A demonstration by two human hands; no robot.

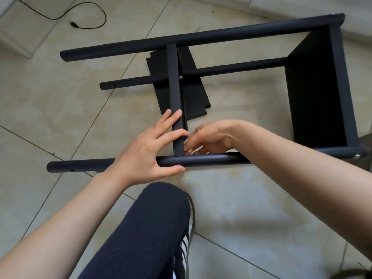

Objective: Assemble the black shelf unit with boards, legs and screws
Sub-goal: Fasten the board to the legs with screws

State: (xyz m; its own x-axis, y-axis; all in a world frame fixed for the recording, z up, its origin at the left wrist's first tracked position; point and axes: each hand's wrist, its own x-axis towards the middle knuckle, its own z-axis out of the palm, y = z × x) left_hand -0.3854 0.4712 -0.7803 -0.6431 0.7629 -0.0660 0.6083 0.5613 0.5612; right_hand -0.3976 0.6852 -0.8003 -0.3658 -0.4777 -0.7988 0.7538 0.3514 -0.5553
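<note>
The black shelf unit lies on its side on the tiled floor. Its near leg [211,159] runs left to right in front of me; the far leg [201,37] lies parallel behind. A middle board [174,93] stands edge-up between them, and an end board [314,91] closes the right side. My left hand [147,152] spans the joint with straight fingers on the middle board's edge and the thumb against a screw head [178,165] on the near leg. My right hand [205,137] reaches in behind the board with curled fingers; what they hold is hidden.
A third leg [221,70] lies lower inside the frame. A loose black board [193,97] lies flat on the floor under the unit. A black cable [88,17] curls at the top left. My knee [157,218] and striped shoe [187,238] are just below the near leg.
</note>
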